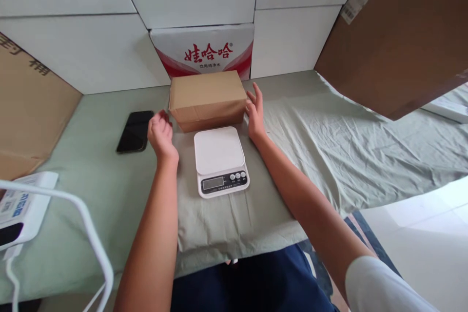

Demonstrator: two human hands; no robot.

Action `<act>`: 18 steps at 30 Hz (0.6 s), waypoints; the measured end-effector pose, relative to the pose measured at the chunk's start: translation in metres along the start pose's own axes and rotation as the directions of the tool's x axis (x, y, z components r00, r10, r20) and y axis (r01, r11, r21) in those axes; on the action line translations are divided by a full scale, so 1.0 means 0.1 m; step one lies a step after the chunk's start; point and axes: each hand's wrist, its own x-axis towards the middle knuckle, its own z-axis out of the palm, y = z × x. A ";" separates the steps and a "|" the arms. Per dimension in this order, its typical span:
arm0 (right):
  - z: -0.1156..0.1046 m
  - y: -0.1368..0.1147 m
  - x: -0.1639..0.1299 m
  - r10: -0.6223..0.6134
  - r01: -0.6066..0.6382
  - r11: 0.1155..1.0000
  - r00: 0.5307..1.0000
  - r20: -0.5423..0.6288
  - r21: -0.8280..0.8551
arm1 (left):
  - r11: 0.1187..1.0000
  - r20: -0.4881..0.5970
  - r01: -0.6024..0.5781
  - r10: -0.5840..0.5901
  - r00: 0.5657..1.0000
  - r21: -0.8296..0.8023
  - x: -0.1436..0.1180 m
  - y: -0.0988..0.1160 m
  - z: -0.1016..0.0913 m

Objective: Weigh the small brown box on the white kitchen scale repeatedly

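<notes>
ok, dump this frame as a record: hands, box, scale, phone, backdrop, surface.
left hand: fingers curled, beside box's left end
right hand: fingers at box's right end
cardboard box: brown, behind scale
digital scale: white, display illegible
smartphone: flat, dark screen, left of left hand
printed carton: behind box, red characters
cloth: grey-green, under box and scale

The cloth-covered table (226, 224) carries 1 white scale (219, 151), 1 small brown carton (208, 92), 1 black phone (134, 132) and, leftward, 1 white device (35, 217).
</notes>
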 end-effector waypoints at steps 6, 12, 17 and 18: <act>-0.08 -0.03 -0.02 0.078 -0.076 0.996 0.996 -0.046 0.047 | 1.000 -0.012 0.018 -0.017 1.000 0.017 0.01 0.03 -0.05; 0.00 -0.06 -0.07 0.022 -0.024 0.999 0.999 0.040 0.047 | 0.996 0.045 0.068 -0.071 0.996 0.056 -0.08 0.01 0.09; 0.00 -0.09 -0.05 0.033 -0.035 0.997 0.999 0.032 0.063 | 0.993 0.062 0.069 -0.075 0.995 0.097 -0.07 -0.06 0.12; -0.01 -0.10 -0.05 0.042 -0.044 0.997 0.999 0.034 0.063 | 0.993 0.061 0.070 -0.076 0.995 0.097 -0.06 -0.07 0.12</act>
